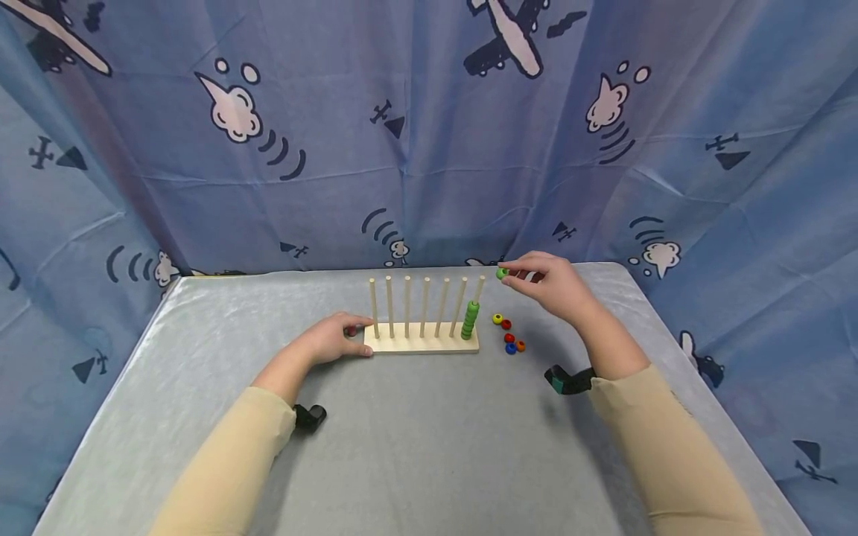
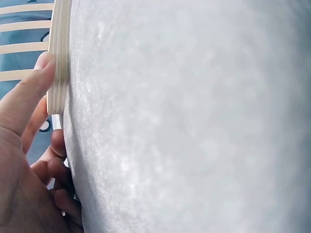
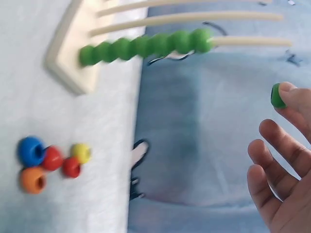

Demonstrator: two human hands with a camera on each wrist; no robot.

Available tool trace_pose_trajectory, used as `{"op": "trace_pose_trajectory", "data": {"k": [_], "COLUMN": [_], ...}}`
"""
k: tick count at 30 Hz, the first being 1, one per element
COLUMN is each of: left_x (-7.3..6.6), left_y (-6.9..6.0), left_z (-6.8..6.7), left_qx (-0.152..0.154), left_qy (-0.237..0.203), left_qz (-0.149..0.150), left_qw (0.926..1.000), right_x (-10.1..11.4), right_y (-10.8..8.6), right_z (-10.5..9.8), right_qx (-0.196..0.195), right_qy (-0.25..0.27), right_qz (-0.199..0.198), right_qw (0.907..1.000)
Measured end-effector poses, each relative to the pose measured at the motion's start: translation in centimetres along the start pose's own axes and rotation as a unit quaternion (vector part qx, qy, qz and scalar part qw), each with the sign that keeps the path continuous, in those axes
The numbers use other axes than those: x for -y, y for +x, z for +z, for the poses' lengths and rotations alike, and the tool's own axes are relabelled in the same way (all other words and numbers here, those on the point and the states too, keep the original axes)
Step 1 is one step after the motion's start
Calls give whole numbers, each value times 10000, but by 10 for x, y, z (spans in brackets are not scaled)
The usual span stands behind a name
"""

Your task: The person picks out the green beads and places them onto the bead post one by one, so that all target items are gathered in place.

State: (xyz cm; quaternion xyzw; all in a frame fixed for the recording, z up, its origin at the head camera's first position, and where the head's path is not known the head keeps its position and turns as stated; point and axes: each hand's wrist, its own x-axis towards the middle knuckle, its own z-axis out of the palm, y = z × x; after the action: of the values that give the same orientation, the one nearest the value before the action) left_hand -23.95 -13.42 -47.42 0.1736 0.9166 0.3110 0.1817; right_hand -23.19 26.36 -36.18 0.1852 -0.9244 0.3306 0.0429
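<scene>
A pale wooden base [image 1: 422, 345] with a row of several upright pegs stands on the table. Its rightmost peg carries a stack of several green beads [image 3: 141, 47], with bare peg showing above them; the other pegs carry no beads. My left hand [image 1: 330, 339] grips the left end of the base between thumb and fingers, as the left wrist view shows up close. Up and to the right of the stack, my right hand [image 1: 553, 286] pinches one green bead [image 3: 277, 95] between thumb and forefinger, apart from the peg. Its other fingers are loosely bent.
Right of the base lie loose beads: a yellow bead [image 1: 497, 318], two red beads [image 3: 52, 158], a blue bead [image 1: 511, 348] and an orange bead [image 1: 520, 346]. A grey cloth covers the table [image 1: 422, 447]. Behind it hangs a blue patterned curtain [image 1: 429, 201].
</scene>
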Motion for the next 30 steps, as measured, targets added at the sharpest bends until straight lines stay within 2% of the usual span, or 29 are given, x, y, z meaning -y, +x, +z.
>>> {"op": "trace_pose_trajectory", "data": {"k": [4, 11, 22, 30], "left_x": [0, 1, 0, 0], "left_y": [0, 0, 1, 0], "left_z": [0, 0, 1, 0], "left_qx": [-5, -18, -48, -18], "left_qy": [-17, 3, -29, 14], "left_qz": [5, 16, -9, 6], "left_qw": [10000, 10000, 10000, 10000], "right_x": [15, 32, 35, 33], "right_y": [0, 0, 1, 5], "right_z": [-5, -6, 0, 6], "right_qx": [-81, 145, 288, 460], "right_qy": [81, 143, 284, 202], "right_qz": [-296, -243, -404, -328], "right_qw": [9995, 9995, 9984, 9982]}}
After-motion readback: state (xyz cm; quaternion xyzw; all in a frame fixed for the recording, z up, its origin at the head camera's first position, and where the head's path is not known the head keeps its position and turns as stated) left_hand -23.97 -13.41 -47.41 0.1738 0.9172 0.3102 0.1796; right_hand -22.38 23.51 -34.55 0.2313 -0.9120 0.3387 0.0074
